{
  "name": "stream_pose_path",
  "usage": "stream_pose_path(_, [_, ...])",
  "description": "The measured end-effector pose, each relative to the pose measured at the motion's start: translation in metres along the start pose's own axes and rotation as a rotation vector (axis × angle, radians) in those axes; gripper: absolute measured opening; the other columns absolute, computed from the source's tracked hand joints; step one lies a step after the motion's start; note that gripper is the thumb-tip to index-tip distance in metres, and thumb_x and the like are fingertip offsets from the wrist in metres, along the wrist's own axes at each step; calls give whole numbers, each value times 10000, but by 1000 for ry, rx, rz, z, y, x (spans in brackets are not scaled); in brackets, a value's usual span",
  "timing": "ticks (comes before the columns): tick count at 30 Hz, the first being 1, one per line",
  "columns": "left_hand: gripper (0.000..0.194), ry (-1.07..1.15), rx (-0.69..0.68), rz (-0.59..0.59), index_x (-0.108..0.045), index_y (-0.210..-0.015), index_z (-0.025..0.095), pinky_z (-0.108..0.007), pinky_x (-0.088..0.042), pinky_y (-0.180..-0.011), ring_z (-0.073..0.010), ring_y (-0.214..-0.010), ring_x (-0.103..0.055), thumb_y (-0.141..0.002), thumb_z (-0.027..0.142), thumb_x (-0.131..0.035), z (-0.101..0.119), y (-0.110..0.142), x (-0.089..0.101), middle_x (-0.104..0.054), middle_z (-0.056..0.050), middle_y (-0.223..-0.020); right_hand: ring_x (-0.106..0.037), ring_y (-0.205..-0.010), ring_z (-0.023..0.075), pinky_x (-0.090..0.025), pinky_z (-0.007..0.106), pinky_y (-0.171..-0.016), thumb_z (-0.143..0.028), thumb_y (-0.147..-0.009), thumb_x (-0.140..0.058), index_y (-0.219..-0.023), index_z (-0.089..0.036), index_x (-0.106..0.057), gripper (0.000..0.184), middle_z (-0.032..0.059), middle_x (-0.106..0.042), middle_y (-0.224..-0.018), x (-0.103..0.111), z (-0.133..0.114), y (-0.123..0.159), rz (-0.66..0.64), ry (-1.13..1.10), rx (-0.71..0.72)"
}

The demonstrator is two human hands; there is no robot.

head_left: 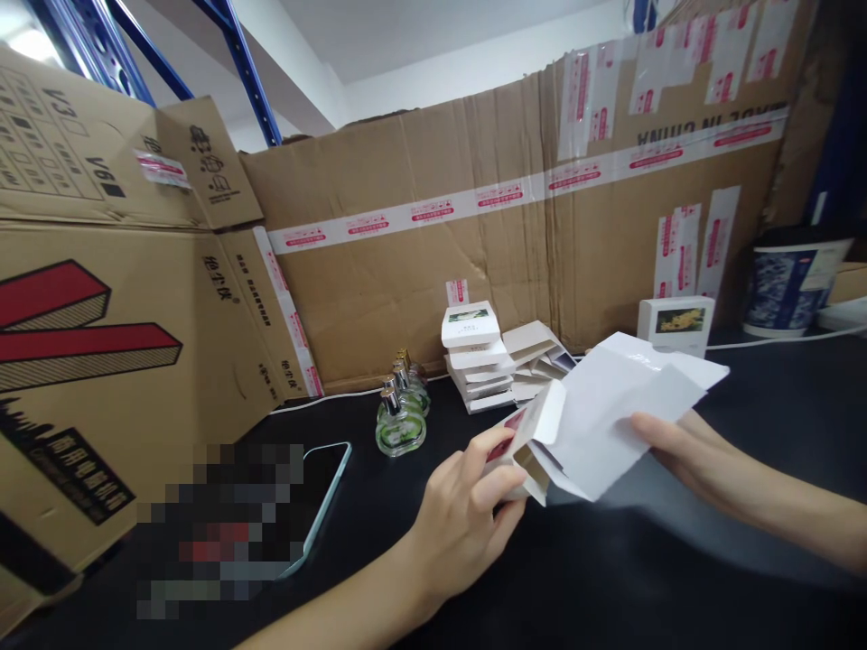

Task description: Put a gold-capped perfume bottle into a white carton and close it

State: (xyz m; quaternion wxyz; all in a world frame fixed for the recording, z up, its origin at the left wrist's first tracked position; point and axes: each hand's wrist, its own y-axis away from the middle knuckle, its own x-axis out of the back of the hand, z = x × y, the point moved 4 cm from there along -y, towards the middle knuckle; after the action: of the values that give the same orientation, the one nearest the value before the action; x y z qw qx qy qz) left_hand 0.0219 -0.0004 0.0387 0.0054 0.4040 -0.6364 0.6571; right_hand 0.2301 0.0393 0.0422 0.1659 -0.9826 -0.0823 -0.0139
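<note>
My left hand (pixel 461 515) is closed around a small white carton (pixel 540 424) with dark pink print, its open end and raised flap facing right. My right hand (pixel 684 447) grips a folded white card sheet (pixel 616 411), thumb on its front face and the other fingers hidden behind it. The sheet's left edge meets the carton's open end; whether any of it is inside, I cannot tell. Beyond my left hand stand several glass perfume bottles (pixel 401 426) with green inside and shiny caps. A stack of white cartons (pixel 474 357) is behind the held carton.
Folded white card pieces (pixel 538 352) lie beside the stack. Another white box (pixel 677 323) with a yellow flower picture stands behind the sheet. A phone (pixel 318 496), partly pixelated, lies left. Cardboard walls (pixel 406 271) enclose the black table (pixel 610 578); a patterned cup (pixel 789 284) stands far right.
</note>
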Motion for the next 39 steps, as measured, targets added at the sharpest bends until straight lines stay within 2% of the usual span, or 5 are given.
stream_pose_path(6, [81,-185,-199,12,-467,-865,167,-221,-444,-586,-170,-826,-624,-838,107,-515,11,-3,3,-584,-122,-1060,-636,-881,266,-553,347,-765,-539,-669,-696,-994,-151,-594,517,117,-658,-981,-3,-7,-3,-19,193,184])
stream_pose_path(14, [252,-159,-243,-10,-490,-1100,194,-254,-461,-610,-203,-879,-619,-860,136,-537,10,2,2,-604,-111,-1044,-642,-844,290,-567,392,-732,-598,-623,-710,-970,-162,-568,575,122,-656,-959,-7,-2,-2,37,214,210])
stream_pose_path(21, [420,-124,-172,-9,-456,-1177,178,-259,-477,-689,-176,-920,-604,-793,116,-612,7,7,-1,-583,-91,-1090,-605,-1001,319,-535,391,-848,-761,-620,-608,-1063,-135,-579,767,174,-604,-1122,-9,7,-1,-40,246,223])
stream_pose_path(29, [555,95,19,62,-351,-1244,146,-257,-507,-813,-174,-1081,-544,-775,109,-647,2,3,2,-527,-126,-1148,-160,-1372,321,-163,470,-1099,-703,-812,-401,-1445,-158,-280,844,130,-189,-1493,-11,14,6,-234,557,165])
stream_pose_path(39, [636,571,330,78,-142,-1384,283,-250,-510,-861,-147,-1117,-525,-886,67,-473,-10,18,-18,-376,-125,-1308,-345,-1314,219,-381,396,-1047,-446,-949,-397,-1430,-375,39,652,74,-159,-1495,-24,12,11,-331,441,223])
